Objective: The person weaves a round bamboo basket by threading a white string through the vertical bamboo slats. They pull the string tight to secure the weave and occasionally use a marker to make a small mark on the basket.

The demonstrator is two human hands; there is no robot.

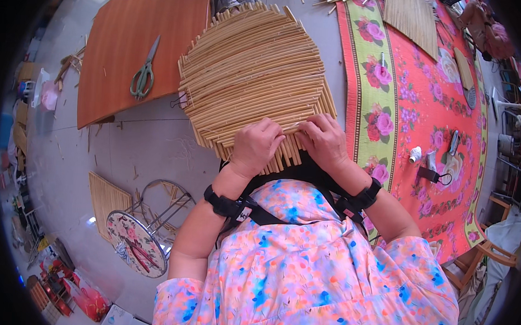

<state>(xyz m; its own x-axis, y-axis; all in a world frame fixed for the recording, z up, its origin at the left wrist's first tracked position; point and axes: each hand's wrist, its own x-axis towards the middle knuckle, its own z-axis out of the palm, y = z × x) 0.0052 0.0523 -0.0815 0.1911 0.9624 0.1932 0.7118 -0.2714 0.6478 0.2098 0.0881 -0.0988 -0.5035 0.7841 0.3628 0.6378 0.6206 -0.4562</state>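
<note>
A roundish mat of straw-coloured stalks lies over my lap, its stalks laid side by side in rows. Shorter stalks running another way show along its near and right edges. At the near edge, my left hand is closed, fingertips pinched on the mat. Just to its right, my right hand pinches the same edge with bent fingers. The two sets of fingertips are close together, and whether a fine thread runs between them is too small to tell. A black binder clip sits at the mat's left edge.
Green-handled scissors lie on a brown board at the left. A floral cloth covers the right side, with a stalk panel and small tools on it. A folding stool lies tipped at lower left.
</note>
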